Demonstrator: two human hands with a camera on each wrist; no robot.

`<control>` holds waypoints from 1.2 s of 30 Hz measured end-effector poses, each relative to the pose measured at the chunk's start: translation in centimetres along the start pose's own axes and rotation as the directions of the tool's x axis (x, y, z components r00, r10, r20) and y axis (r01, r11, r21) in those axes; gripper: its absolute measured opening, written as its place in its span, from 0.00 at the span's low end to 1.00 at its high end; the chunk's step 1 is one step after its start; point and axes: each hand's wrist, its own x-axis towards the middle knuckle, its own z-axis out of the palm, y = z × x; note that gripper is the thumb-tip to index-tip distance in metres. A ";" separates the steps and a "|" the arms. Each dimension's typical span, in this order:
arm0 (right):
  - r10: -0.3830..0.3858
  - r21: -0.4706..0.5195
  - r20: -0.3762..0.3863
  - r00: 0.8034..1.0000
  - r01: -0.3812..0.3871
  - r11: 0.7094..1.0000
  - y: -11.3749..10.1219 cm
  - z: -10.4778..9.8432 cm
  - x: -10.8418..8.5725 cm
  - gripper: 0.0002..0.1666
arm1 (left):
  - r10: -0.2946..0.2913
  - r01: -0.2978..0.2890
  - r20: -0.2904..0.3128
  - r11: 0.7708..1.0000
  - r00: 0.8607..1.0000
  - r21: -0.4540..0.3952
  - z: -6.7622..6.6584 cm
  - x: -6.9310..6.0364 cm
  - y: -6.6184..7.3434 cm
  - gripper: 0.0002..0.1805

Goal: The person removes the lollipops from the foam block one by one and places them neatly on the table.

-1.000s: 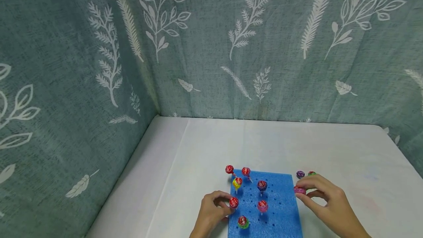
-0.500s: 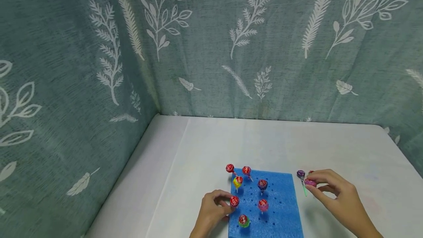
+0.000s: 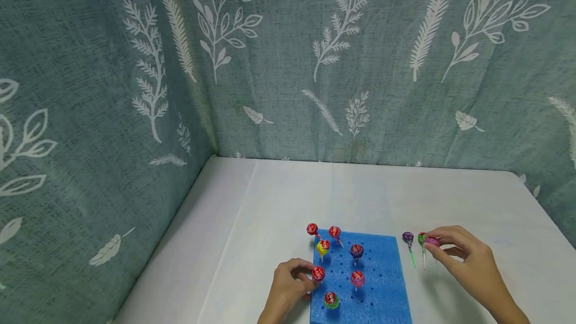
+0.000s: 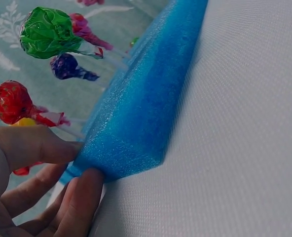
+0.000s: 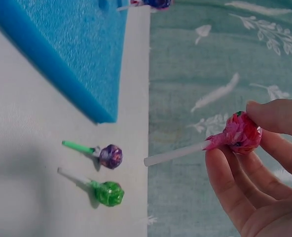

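Observation:
My right hand (image 3: 470,264) pinches a pink-wrapped lollipop (image 5: 242,134) by its candy head, above the table to the right of the foam board. Its white stick points away from the fingers in the right wrist view. My left hand (image 3: 290,284) grips the left edge of the blue foam board (image 3: 382,289), thumb on top and fingers at the side. A red lollipop (image 3: 318,273) stands in the board beside that thumb. A purple lollipop (image 5: 110,156) with a green stick and a green lollipop (image 5: 108,193) lie on the table near my right hand.
Several lollipops stand in the holed board, among them a yellow one (image 3: 323,247), a dark blue one (image 3: 356,251), a pink one (image 3: 357,278) and a red-green one (image 3: 331,300). A white table (image 3: 261,214) lies beneath, with a leaf-patterned curtain (image 3: 279,64) behind.
My right hand has moved right, away from the board's right edge, with the pink lollipop. The purple and green lollipops on the table now show more fully. My left hand stays on the board.

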 end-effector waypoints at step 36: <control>0.294 -0.181 0.088 0.952 -0.275 0.944 5.9 -0.8 1.0 0.21 | -0.014 0.014 0.011 1.000 1.000 0.001 -0.2 -0.1 0.2 0.14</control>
